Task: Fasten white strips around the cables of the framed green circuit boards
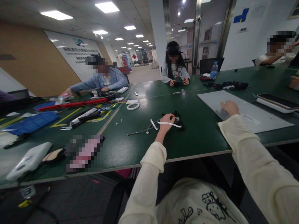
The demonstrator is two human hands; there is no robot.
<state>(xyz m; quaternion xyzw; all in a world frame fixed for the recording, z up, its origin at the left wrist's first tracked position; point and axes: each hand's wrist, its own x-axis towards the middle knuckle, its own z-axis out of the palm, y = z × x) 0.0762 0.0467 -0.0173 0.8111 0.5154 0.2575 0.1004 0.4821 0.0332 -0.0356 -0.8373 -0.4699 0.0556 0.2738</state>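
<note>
Black device [181, 120] lies on the green table [196, 143], under the bent fingers of the left hand [167, 119]; whether they pinch it, one cannot tell. It seems wise to steady the device and avoid pulling the grey cable [137, 133] beside it. One white strip [170, 124] crosses this hand and may disturb. The right hand [230, 107], loosely curled, gripping nothing visible, is over a grey board [211, 97].

Open-plan office is indicated by recessed ceiling light panels [107, 7], wall-mounted logo sign [78, 49], glass dbl. doors [211, 34] & green worktables [123, 149] shared by several ppl [175, 71].
</note>
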